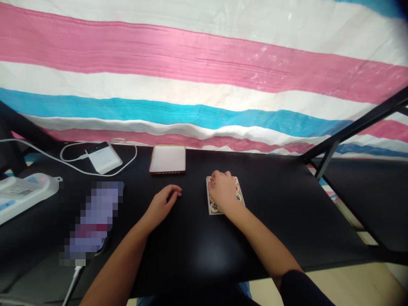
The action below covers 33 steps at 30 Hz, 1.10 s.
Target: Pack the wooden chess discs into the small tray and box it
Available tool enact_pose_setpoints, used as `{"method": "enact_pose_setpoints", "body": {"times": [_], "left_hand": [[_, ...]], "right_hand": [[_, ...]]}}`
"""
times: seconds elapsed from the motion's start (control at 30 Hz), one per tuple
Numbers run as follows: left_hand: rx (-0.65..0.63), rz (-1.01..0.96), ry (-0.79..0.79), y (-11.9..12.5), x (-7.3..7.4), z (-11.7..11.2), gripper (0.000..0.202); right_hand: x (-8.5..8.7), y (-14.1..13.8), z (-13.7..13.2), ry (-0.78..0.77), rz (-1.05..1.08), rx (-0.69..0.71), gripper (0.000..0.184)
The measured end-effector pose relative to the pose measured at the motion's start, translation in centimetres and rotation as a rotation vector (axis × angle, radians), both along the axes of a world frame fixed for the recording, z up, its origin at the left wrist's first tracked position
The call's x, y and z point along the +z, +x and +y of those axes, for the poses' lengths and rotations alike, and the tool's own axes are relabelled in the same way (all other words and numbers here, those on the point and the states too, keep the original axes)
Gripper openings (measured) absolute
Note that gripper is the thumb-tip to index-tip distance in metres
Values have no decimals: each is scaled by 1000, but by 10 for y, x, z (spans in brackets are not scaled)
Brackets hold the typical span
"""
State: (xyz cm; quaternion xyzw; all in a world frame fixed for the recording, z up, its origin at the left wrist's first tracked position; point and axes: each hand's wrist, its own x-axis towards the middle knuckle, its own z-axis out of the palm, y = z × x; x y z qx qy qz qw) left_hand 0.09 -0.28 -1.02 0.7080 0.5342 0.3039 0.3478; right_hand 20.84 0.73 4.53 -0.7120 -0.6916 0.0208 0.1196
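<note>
Xiangqi pieces (pixel 214 207) are sitting on a square cream-edged mat (pixel 209 199) on a black tabletop (pixel 280 212), right of centre, w/ red & dark characters showing at the corners. R hand (pixel 225 192) is resting palm-down over them, fingers curved onto the pieces; cannot tell if it's actually gripping any. L hand (pixel 162 205) is lying on the bare black surface just left of the mat, fingers loosely curled, holding nothing. Farther back, a flat white-topped case w/ red edge (pixel 167 159) is sitting near the table's far edge, beside a white power bank (pixel 103 158) trailing a white cable (pixel 95 166). White pwr strip (pixel 22 195) is occupying the left edge; a pixelated object (pixel 92 216) is lying btw it & L hand, too blurred to tell. Pink, white & blue striped tarp (pixel 191 55) is hanging behind, black metal frame (pixel 350 127) crossing at right.
</note>
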Motion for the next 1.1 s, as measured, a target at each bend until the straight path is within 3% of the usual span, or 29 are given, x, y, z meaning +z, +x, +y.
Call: {"method": "enact_pose_setpoints", "body": {"times": [0.17,0.3,0.43,0.6,0.77,1.1], "left_hand": [[42,-51,32,-2,1,1,19],[110,-16,101,-10,3,2,20],[124,90,195,-18,3,4,21],[10,229,295,-12,-5,6,31],[-16,333,292,-5,-10,7,29],[50,362,204,-5,-5,5,25]], "right_hand": [[10,-18,-11,132,91,17,14],[-4,-59,-14,91,99,209,13],[-19,-80,-13,57,75,235,13],[-11,-41,-17,200,184,143,15],[-2,-1,-12,41,-6,10,18],[13,-10,8,-260,-107,-22,21]]}}
